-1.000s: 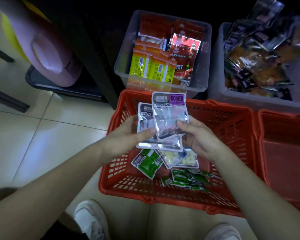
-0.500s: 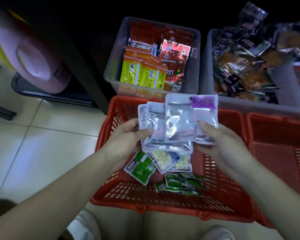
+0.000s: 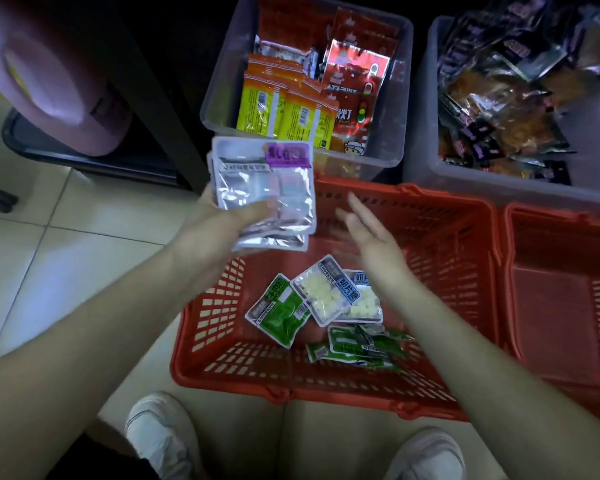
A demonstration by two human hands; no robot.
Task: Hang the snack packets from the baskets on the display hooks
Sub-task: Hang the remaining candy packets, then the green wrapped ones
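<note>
My left hand grips a stack of silver snack packets with a purple label, held above the left rim of the red basket. My right hand hovers over the basket with fingers straight and holds nothing. On the basket floor lie a green packet, two white-candy packets and more green packets. No display hooks are in view.
Behind the basket stand a clear bin of orange and red packets and a second clear bin of dark and brown packets. Another red basket sits at the right. A pink object and dark stand are at upper left. My white shoes are below.
My right hand let go of the purple-labelled silver packet; it now lies on the stack in my left hand, which shifted left. The right hand drew back, open, over the basket.
</note>
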